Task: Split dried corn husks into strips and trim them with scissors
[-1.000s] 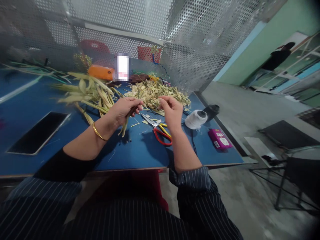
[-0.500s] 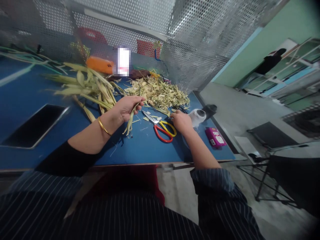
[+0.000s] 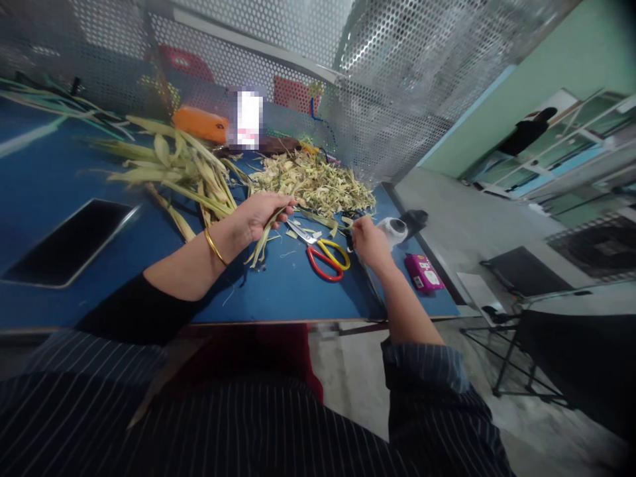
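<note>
My left hand [image 3: 265, 215] is closed round a few pale green dried husk strips [image 3: 261, 248], whose ends hang below the fingers. My right hand [image 3: 368, 242] has its fingers pinched together over the table's right part. A dark, thin thing [image 3: 350, 242] shows beside its fingertips, too small to name for certain. Between the hands lie scissors [image 3: 318, 248] with one red and one yellow handle, blades partly apart and pointing up-left. Behind them spreads a heap of shredded husk [image 3: 318, 182]. Just right of my right hand is a white thread spool [image 3: 394, 232], with a black spool [image 3: 415, 222] behind it.
Long husk leaves [image 3: 193, 169] lie left of the heap, near an orange pouch [image 3: 201, 124]. A black-screened tablet or phone [image 3: 72, 242] rests on the blue table [image 3: 288, 298]. A purple packet [image 3: 423, 273] sits at right. A perforated panel [image 3: 278, 50] stands behind; a person [image 3: 527, 136] is farther off.
My right hand has moved slightly right, away from the scissors, its fingers now drawn into a pinch. My left hand keeps the husk strips. The view has shifted a little.
</note>
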Tool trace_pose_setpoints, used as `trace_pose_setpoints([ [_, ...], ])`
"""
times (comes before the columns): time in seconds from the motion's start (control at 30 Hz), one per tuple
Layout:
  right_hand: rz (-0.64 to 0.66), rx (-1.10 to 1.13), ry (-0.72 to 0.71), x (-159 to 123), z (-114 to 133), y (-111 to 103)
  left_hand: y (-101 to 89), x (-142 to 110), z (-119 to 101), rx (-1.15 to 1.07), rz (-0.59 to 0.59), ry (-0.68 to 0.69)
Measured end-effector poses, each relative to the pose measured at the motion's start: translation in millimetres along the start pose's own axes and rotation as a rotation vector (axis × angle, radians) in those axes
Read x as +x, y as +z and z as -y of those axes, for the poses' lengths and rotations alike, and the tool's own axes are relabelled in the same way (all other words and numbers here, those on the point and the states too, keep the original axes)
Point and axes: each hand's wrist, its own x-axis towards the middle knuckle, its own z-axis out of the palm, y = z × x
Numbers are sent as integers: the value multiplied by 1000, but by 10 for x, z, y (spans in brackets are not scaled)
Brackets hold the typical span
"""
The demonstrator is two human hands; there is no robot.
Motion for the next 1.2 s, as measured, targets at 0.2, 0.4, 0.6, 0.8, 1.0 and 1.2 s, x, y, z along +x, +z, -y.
trace_pose_setpoints([
  [0.2, -204, -128, -51, -241, 342, -53, 18, 12, 64, 118, 7, -22],
  [0.4, -138, -170, -475, -408, 849, 249, 6, 100, 241, 234, 186, -132],
  [0.6, -29, -164, -764, -490, 992, 471, -21, 201, 384, 101, 304, -339],
  [0.8, 118, -184, -789, -654, 899, 452, 71, 139, 324, -120, 209, -489],
  [1.0, -302, -143, -81, -239, 432, -127, 67, 135, 317, -129, 185, -387],
  [1.2, -119, -363, 309, 356, 2, -289, -1, 194, 304, -101, 191, -311],
])
